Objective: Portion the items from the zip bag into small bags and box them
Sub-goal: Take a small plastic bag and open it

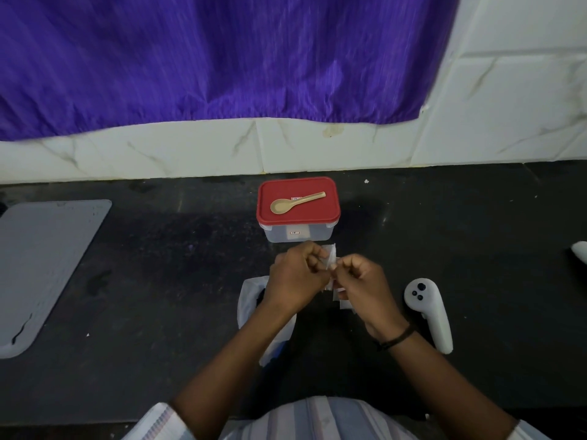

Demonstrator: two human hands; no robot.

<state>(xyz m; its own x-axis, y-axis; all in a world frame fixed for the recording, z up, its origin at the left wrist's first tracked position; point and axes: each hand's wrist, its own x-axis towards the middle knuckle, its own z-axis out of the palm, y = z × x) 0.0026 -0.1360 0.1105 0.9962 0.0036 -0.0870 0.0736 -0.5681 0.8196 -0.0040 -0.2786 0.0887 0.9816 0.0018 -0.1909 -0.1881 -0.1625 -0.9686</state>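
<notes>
Lidded box (298, 231), spoon (297, 203) atop; hands pinch small bag (330, 257)

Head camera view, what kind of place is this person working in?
Probably a home kitchen counter: a dark stone countertop against a white marble-look tiled wall, a red-lidded plastic food box with a spoon on it, and a purple curtain above.

Red lid (298, 198) on the clear box (298, 234), tan spoon (297, 203) on top; counter (158, 265) black, curtain (222, 58) purple. My shirt (324, 419) is pale striped, the controller (428, 312) white, the mat (41, 265) grey.
</notes>
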